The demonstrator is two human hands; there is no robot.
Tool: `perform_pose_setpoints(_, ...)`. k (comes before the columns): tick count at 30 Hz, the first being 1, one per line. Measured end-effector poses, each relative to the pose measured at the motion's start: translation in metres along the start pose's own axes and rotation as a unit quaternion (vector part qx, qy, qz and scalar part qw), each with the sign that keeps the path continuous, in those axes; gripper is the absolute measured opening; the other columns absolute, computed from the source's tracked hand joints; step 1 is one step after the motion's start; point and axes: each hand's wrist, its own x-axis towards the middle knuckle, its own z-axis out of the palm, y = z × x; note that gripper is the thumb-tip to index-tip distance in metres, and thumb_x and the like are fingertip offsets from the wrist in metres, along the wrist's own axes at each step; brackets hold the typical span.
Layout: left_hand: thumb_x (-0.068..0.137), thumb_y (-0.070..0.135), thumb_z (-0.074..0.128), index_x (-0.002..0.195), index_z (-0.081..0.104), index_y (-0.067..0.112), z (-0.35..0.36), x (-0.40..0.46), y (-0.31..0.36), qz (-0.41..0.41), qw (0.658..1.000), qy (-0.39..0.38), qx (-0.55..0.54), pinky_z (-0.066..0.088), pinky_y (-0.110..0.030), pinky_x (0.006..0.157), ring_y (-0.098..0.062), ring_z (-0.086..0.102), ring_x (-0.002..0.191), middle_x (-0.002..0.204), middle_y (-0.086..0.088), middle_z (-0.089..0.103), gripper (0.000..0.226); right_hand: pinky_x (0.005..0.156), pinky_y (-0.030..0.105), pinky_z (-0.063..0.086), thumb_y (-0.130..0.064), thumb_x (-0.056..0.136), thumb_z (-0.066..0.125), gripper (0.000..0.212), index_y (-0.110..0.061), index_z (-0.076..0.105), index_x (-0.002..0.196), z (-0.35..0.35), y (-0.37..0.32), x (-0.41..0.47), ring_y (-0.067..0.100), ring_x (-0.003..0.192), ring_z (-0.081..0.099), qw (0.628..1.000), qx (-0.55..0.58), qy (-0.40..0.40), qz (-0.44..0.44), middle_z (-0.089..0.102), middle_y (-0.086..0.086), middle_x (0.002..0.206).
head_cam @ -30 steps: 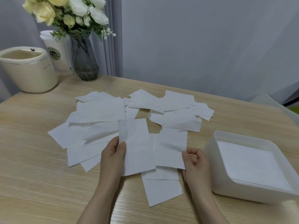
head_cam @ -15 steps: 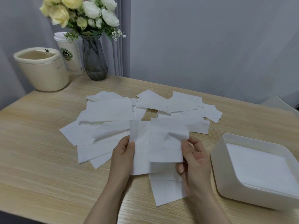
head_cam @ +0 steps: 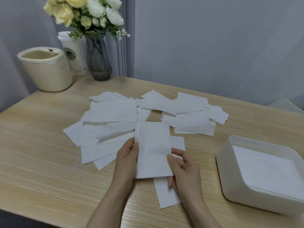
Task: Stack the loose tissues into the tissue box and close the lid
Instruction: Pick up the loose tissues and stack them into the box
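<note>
Both hands hold a small stack of white tissues (head_cam: 153, 150) just above the table. My left hand (head_cam: 127, 159) pinches its left edge, and my right hand (head_cam: 182, 167) pinches its right edge with thumb on top. Several loose tissues (head_cam: 113, 111) lie scattered over the middle of the table, one (head_cam: 166, 193) right under my right hand. The white tissue box (head_cam: 227, 165) stands open at the right, with a flat pile of tissues (head_cam: 266, 170) inside. No lid is in view.
At the back left stand a cream container (head_cam: 47, 71), a paper cup (head_cam: 74, 53) and a glass vase of flowers (head_cam: 97, 58). A pale object (head_cam: 286, 105) shows past the table's far right edge. The wooden table (head_cam: 41, 153) ends near my arms.
My right hand brought its tissue leftward onto the one in my left hand, so the two now overlap as one stack. The view shifted left.
</note>
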Motion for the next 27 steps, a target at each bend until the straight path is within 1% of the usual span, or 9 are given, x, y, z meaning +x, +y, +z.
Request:
perform_pose_setpoints(5,0.101,0.016,0.048,0.106,0.069,0.015,0.0,0.001,-0.001,-0.002,1.0,-0.008,-0.014,0.052,-0.037,0.081,-0.019,0.07,0.09,0.101,-0.005,0.075,0.022,0.039,0.019,0.033,-0.01,0.092,0.061,0.005,-0.013,0.066,0.092,0.0,0.003,-0.001,0.015,0.03,0.04,1.0,-0.019,-0.005,-0.011,0.06,0.01,0.053)
perform_pose_setpoints(8,0.1,0.015,0.048,0.103,0.07,0.015,0.0,0.001,-0.002,-0.001,1.0,-0.012,-0.02,0.053,-0.03,0.074,-0.014,0.069,0.085,0.097,-0.003,0.076,0.022,0.038,0.019,0.033,-0.011,0.092,0.061,0.005,-0.011,0.065,0.092,0.0,0.001,-0.001,0.015,0.03,0.041,1.0,-0.019,-0.011,-0.001,0.064,0.009,0.059)
perform_pose_setpoints(12,0.101,0.016,0.047,0.098,0.07,0.014,0.0,0.001,-0.001,0.003,1.0,-0.007,-0.02,0.053,-0.024,0.07,-0.01,0.068,0.081,0.092,0.001,0.075,0.023,0.039,0.019,0.034,-0.011,0.093,0.06,0.005,-0.01,0.065,0.093,0.0,0.001,-0.001,0.015,0.029,0.041,1.0,-0.024,-0.015,0.003,0.066,0.008,0.061)
perform_pose_setpoints(17,0.104,0.037,0.037,0.102,0.069,0.013,0.001,0.002,-0.003,0.022,0.999,-0.004,0.031,0.051,-0.034,0.081,-0.016,0.069,0.091,0.099,-0.002,0.075,0.041,0.039,0.02,0.035,-0.011,0.093,0.06,0.006,-0.009,0.065,0.094,0.0,-0.001,-0.002,0.014,0.03,0.042,0.999,-0.03,-0.013,0.007,0.066,0.008,0.06)
perform_pose_setpoints(18,0.103,0.036,0.04,0.104,0.069,0.013,0.001,0.002,-0.004,0.024,0.999,-0.005,0.032,0.052,-0.034,0.08,-0.016,0.069,0.091,0.1,-0.003,0.075,0.037,0.039,0.02,0.035,-0.011,0.093,0.06,0.005,-0.009,0.065,0.094,0.0,-0.001,-0.002,0.014,0.03,0.041,0.999,-0.033,-0.01,0.007,0.065,0.009,0.059)
perform_pose_setpoints(20,0.101,0.02,0.049,0.108,0.067,0.014,0.001,0.002,-0.006,0.027,0.999,-0.006,0.035,0.052,-0.034,0.077,-0.02,0.069,0.09,0.1,-0.005,0.075,0.021,0.039,0.02,0.034,-0.011,0.093,0.06,0.005,-0.01,0.065,0.093,0.001,0.001,-0.001,0.015,0.031,0.041,0.999,-0.037,-0.007,0.006,0.064,0.01,0.057)
perform_pose_setpoints(22,0.099,0.006,0.05,0.11,0.066,0.016,0.001,0.002,-0.009,0.029,0.998,-0.006,0.054,0.054,-0.039,0.079,-0.026,0.07,0.092,0.099,-0.006,0.075,0.022,0.039,0.02,0.034,-0.011,0.093,0.06,0.005,-0.011,0.066,0.093,0.0,-0.001,-0.001,0.014,0.031,0.041,0.999,-0.035,-0.011,0.012,0.061,0.011,0.054)
perform_pose_setpoints(24,0.099,0.005,0.048,0.109,0.067,0.019,0.001,0.003,-0.01,0.036,0.997,0.005,0.063,0.054,-0.044,0.083,-0.029,0.07,0.094,0.099,-0.005,0.075,0.025,0.038,0.016,0.033,-0.009,0.092,0.061,0.006,-0.01,0.066,0.095,-0.003,-0.004,-0.002,0.011,0.031,0.04,1.0,-0.028,0.001,0.013,0.058,0.012,0.052)
perform_pose_setpoints(27,0.099,0.005,0.048,0.107,0.068,0.02,-0.001,0.004,-0.01,0.037,0.997,0.032,0.056,0.053,-0.044,0.085,-0.028,0.07,0.095,0.099,-0.003,0.075,0.026,0.051,0.018,0.042,-0.011,0.089,0.064,0.012,-0.021,0.068,0.093,-0.015,-0.006,0.002,0.005,0.048,0.049,0.991,-0.086,0.096,-0.025,0.064,0.009,0.07)
